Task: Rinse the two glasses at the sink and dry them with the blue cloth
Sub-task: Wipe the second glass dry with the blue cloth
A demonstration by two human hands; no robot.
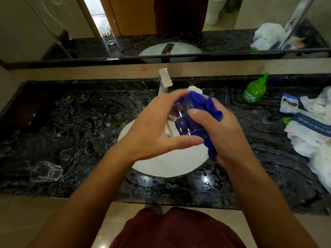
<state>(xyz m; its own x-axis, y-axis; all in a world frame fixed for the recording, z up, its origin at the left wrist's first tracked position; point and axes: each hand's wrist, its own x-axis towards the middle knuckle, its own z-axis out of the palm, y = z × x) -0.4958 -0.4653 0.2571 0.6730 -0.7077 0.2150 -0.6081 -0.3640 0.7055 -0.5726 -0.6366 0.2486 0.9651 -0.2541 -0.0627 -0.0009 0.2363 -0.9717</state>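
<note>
1. Left hand [154,127] is holding a glass [180,111] above the sink [166,167]. Thumb is lying along the near side, fingers are curling over the far side; fingertips are blurred.
2. Right hand [218,129] is gripping the cloth [200,104], bunched against and partly inside the glass. Thumb is pressing on the glass wall; the other fingers are hidden behind cloth and palm, so their curl can't be read.
3. Glass is tilting, base toward left hand, mouth toward right hand. Walls are clear; blue is showing through. Rim is hard to trace due to motion blur.
4. A cloth tail is hanging below the right hand, over the basin edge.
5. 2nd glass [45,171] is lying on its side on the counter [86,140], well left of the sink, apart from both hands.
6. Tap [165,80] is standing behind the hands; its lower part is hidden by them. Whether water is running can't be told.
7. Green bottle [255,90] is standing at rear right of counter; label text is too small to read.
8. Plastic bags [311,129] and packets are lying at far right, cut off by the frame edge.
9. Mirror [161,24] above is reflecting a glass, the basin and the bags; the person's reflection is cropped at the top.
10. Sink drain is hidden under the hands.
</note>
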